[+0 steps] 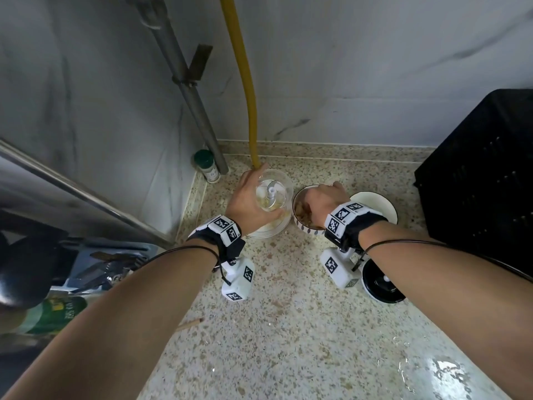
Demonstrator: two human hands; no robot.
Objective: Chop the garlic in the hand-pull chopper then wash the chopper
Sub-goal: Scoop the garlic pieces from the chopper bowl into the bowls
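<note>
Just above the middle of the frame, the clear chopper cup (272,194) is held off the counter (288,327), tipped toward the camera over a shallow white dish (269,230). The left hand (248,200) wraps round its wall, fingers curled over the far side and thumb on the near side. The cup looks like thin, light, rigid plastic and probably turns slippery when wet. Its outer wall is the safe place to hold it, because the white blade spindle (271,192) stands in the middle with pale garlic bits round its foot, and fingers should keep clear of the blades. Just right of it is a patterned bowl (302,226) holding brownish scraps — whether skins or cloves cannot be told. The right hand (327,199) reaches down into this bowl. Its fingertips are hidden, so it is unclear whether they pinch anything. Behind that wrist sits a white bowl (380,204), its contents out of sight. The chopper's lid (377,287) lies upside down on the counter at lower right, well apart from the cup. Farther out are a green-capped jar (206,166) and a yellow hose (248,90) by the wall, and a black crate (484,168) at the right edge.
</note>
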